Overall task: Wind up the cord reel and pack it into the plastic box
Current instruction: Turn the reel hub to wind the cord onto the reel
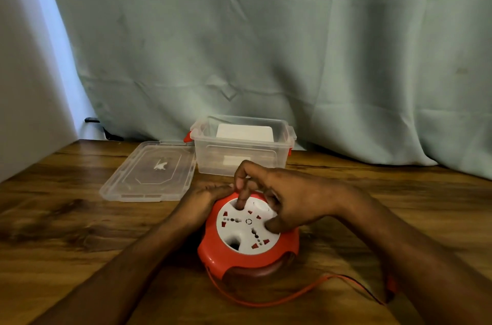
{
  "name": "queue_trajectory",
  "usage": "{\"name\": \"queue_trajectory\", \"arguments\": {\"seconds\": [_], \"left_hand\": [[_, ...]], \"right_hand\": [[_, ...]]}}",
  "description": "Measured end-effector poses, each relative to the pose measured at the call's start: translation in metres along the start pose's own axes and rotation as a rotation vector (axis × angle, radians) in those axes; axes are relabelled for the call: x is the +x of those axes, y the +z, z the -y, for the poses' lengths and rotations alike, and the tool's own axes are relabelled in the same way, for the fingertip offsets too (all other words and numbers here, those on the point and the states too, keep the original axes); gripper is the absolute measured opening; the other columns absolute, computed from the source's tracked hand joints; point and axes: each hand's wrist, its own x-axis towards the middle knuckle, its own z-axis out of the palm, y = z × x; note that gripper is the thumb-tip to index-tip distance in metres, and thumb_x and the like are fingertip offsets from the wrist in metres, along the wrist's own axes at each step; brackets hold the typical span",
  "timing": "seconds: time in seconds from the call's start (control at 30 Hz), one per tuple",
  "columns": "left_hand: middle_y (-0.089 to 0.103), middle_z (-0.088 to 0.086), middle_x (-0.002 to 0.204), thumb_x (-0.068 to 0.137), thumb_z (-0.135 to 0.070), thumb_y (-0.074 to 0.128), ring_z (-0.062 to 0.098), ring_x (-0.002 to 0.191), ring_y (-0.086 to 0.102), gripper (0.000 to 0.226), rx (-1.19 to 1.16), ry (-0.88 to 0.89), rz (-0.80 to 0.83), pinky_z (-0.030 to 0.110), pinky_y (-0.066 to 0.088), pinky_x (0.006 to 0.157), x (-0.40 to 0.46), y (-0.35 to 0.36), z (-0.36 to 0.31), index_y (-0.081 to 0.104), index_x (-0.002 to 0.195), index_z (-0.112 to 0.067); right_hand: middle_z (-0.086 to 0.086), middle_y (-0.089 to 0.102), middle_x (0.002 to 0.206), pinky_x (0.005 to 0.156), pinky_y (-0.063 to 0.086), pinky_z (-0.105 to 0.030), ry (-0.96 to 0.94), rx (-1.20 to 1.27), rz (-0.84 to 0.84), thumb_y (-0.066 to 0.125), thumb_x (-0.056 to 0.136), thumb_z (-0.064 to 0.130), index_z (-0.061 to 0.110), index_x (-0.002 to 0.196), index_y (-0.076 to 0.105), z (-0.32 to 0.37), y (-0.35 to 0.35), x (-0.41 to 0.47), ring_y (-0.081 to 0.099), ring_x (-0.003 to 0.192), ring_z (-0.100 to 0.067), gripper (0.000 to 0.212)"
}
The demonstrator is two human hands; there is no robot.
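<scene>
Cord reel: we see the red cord reel (249,239) lying flat on the wooden table (80,231), near the front edge, with its white socket face (247,226) turned up. It is outside the box, on the near side of it.
Left hand: our left hand (205,201) lies against the left back side of the reel. The fingers are bent around the red rim and hold the body.
Right hand: our right hand (290,202) is above the white face. One finger (241,198) is bent down and its tip sits in a round hole at the back of the face; the thumb presses on the right edge of the white disc. The other fingers are curled, and how they touch the reel we cannot tell.
Cord: a thin red cord (292,296) leaves the lower left of the reel, makes a loose curve on the table in front of it and goes to the right, under the right forearm.
Plastic box: the clear plastic box (241,157) stands open behind the reel, with red clips at its sides. Something white lies inside it.
Lid: the clear lid (149,171) lies flat on the table, just beside the box on its left.
Background: a pale green curtain (266,45) hangs behind the table.
</scene>
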Motion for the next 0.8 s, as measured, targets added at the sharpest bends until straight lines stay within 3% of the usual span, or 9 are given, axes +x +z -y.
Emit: {"name": "queue_trajectory", "arguments": {"seconds": [0.07,0.2,0.3,0.43,0.6,0.7,0.8], "left_hand": [[0.083,0.015,0.087,0.103,-0.026,0.058,0.028,0.074,0.081,0.031,-0.013,-0.003,-0.012,0.034,0.065,0.067,0.001,0.000,0.001,0.084,0.088,-0.018],[0.083,0.017,0.090,0.102,-0.028,0.059,0.035,0.081,0.080,0.028,-0.025,-0.014,-0.019,0.044,0.065,0.078,0.003,-0.002,0.004,0.083,0.094,-0.014],[0.083,0.017,0.091,0.102,-0.029,0.060,0.036,0.082,0.080,0.028,-0.034,-0.023,-0.026,0.046,0.064,0.079,0.004,-0.001,0.006,0.083,0.093,-0.015],[0.082,0.019,0.092,0.101,-0.030,0.061,0.040,0.086,0.079,0.028,-0.043,-0.027,-0.029,0.052,0.064,0.084,0.005,-0.001,0.007,0.082,0.095,-0.012],[0.083,0.018,0.091,0.099,-0.030,0.064,0.039,0.085,0.080,0.026,-0.052,-0.032,-0.038,0.054,0.064,0.088,0.006,-0.002,0.008,0.083,0.091,-0.013],[0.083,0.016,0.090,0.099,-0.030,0.064,0.035,0.082,0.080,0.026,-0.040,-0.033,-0.043,0.053,0.063,0.088,0.007,-0.001,0.008,0.083,0.087,-0.016],[0.082,0.018,0.093,0.100,-0.028,0.062,0.040,0.088,0.079,0.027,-0.040,-0.016,-0.040,0.057,0.062,0.091,0.007,0.000,0.008,0.083,0.094,-0.012]], "right_hand": [[0.013,0.066,0.127,0.056,0.053,-0.013,0.005,-0.021,-0.012,0.089,0.075,0.013,0.036,0.127,0.034,0.000,0.001,0.000,0.065,0.089,0.006,0.079],[0.012,0.064,0.119,0.057,0.058,-0.020,0.025,-0.059,-0.023,0.092,0.073,0.025,0.042,0.125,0.030,0.003,0.003,0.000,0.068,0.089,-0.007,0.083],[0.012,0.065,0.114,0.066,0.065,-0.030,0.022,-0.091,-0.042,0.093,0.071,0.029,0.041,0.121,0.034,0.003,0.003,0.001,0.069,0.100,-0.011,0.078],[0.012,0.066,0.115,0.067,0.065,-0.029,0.019,-0.125,-0.074,0.093,0.069,0.038,0.041,0.109,0.043,0.002,0.004,0.000,0.069,0.105,-0.012,0.065],[0.014,0.070,0.099,0.054,0.054,-0.014,0.017,-0.206,-0.111,0.093,0.065,0.044,0.035,0.084,0.050,0.004,0.005,0.000,0.069,0.093,-0.006,0.048],[0.012,0.066,0.078,0.048,0.041,-0.017,0.030,-0.292,-0.138,0.091,0.063,0.052,0.026,0.074,0.052,0.006,0.008,0.000,0.064,0.075,-0.005,0.048],[0.011,0.060,0.068,0.048,0.037,-0.019,0.058,-0.322,-0.143,0.089,0.064,0.056,0.024,0.068,0.051,0.010,0.011,0.000,0.059,0.066,-0.005,0.050]]}}
